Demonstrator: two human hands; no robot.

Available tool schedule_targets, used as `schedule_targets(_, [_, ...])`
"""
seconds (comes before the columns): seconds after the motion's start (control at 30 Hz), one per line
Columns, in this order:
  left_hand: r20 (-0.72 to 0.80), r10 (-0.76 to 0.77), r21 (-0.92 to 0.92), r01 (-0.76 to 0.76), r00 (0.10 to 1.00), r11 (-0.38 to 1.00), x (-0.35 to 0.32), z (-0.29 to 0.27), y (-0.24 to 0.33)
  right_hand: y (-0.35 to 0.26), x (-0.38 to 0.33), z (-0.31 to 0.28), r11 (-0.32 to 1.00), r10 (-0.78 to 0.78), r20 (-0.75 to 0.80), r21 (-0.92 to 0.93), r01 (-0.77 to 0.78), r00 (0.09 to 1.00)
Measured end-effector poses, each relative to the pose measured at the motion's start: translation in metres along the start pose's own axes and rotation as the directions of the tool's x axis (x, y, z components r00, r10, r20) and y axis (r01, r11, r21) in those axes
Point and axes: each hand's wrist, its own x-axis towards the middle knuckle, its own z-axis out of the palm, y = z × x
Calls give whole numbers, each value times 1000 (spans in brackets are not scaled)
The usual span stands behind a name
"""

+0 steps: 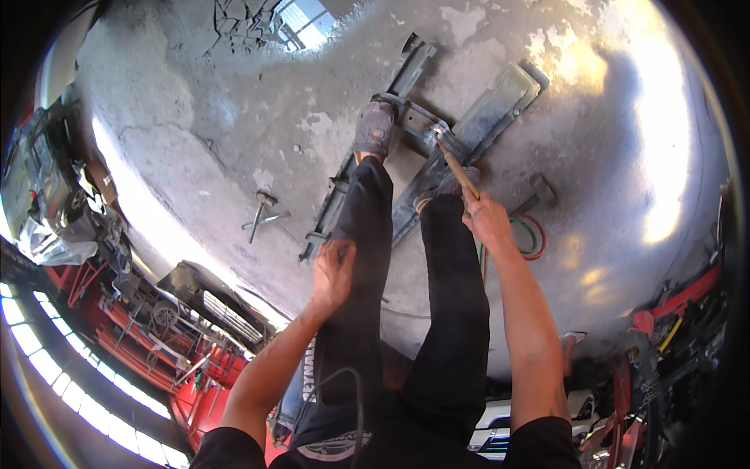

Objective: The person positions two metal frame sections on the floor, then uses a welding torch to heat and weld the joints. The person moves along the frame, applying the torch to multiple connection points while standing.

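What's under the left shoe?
The left shoe covers part of the metal frame; a rail shows ahead of it and to its left. Directly beneath, nothing can be seen.

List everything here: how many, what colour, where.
Metal channel frame: one, grey, floor centre
Wooden-handled tool: one, brown, against frame
Metal hand tools: about two, grey, left
Block-headed tool: one, dark, right
Looped hoses: two, red and green, right
Grilled car panel: one, dark, lower left
Metal racking: uncountable, red, left
Car front: one, white, lower right
Edge clutter: uncountable, mixed
Shoes: two, greyish, at frame
Trouser legs: two, black, centre
Left hand: one, on left leg
Right hand: one, on wooden handle
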Motion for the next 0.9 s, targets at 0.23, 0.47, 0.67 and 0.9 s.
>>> schedule_targets(0.23, [-12,152,53,-152,988,987,0,-1,-5,-1,-3,-3,1000,-20,-10,12,20,1000])
schedule_targets(0.47, [-1,16,30,-16,1000,999,4,7,-8,10,-4,17,818,132,-49,570,-81,990])
schedule_targets(0.67, [6,-2,49,1,1000,999,5,6,-11,-3,-3,16,701,204,-11,700,-138,979])
schedule_targets(0.9, [26,-15,67,13,1000,998,7,7,-14,3,-3,21,988,-46,-214,132,75,976])
